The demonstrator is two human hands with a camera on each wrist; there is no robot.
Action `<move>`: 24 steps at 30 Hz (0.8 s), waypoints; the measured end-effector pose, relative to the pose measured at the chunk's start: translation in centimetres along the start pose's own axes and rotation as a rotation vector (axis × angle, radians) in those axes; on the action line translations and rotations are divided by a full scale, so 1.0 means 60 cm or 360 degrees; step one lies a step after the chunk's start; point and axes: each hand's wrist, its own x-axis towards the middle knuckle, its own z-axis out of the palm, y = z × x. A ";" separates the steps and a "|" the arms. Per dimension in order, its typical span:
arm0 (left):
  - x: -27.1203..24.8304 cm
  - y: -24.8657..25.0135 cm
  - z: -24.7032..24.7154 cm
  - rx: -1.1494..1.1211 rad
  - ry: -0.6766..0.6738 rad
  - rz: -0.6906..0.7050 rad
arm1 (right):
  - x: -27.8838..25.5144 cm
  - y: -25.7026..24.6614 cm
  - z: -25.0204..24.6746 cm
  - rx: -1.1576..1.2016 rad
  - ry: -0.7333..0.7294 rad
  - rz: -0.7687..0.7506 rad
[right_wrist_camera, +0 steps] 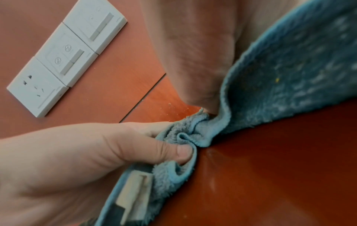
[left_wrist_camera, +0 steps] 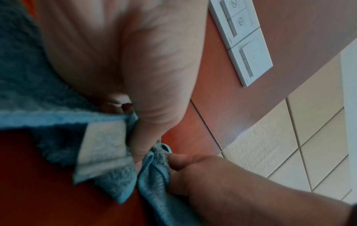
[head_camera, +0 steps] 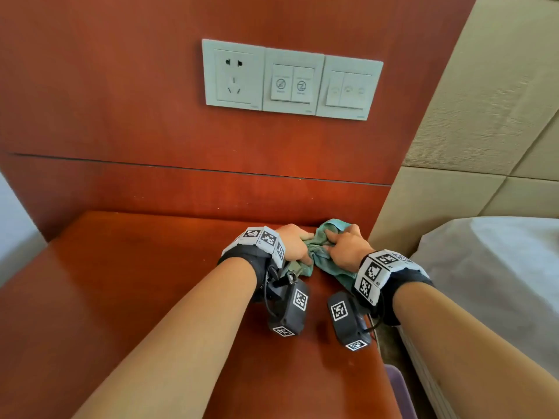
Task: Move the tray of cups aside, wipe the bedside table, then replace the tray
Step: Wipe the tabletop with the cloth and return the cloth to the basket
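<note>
One blue-green cloth (head_camera: 325, 249) sits bunched at the back right corner of the bedside table (head_camera: 136, 297). Two hands are on it: left hand (head_camera: 292, 244) grasps its left part with thumb and curled fingers, right hand (head_camera: 344, 248) grasps the right part. Tray and cups are out of view. On the wood panel behind is one strip of three wall plates (head_camera: 292, 80): one socket, two switch plates.

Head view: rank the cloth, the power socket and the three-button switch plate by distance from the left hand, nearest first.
From the left hand:
1. Teal cloth, gripped in it, on the bedside table.
2. Power socket, on the wall panel above, leftmost plate.
3. Three-button switch plate, same row, rightmost; nearly level with the socket, so this order is tentative.
</note>
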 end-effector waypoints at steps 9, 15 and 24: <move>-0.105 -0.171 -0.071 -0.0132 0.0284 -0.0135 | -0.023 -0.209 0.031 -0.0216 -0.0111 -0.0273; -0.212 -0.331 -0.148 -0.0214 0.0499 -0.0358 | -0.029 -0.420 0.079 -0.0240 -0.0127 -0.0577; -0.275 -0.488 -0.231 -0.0242 0.0767 -0.0629 | -0.018 -0.643 0.114 -0.0260 -0.0213 -0.0859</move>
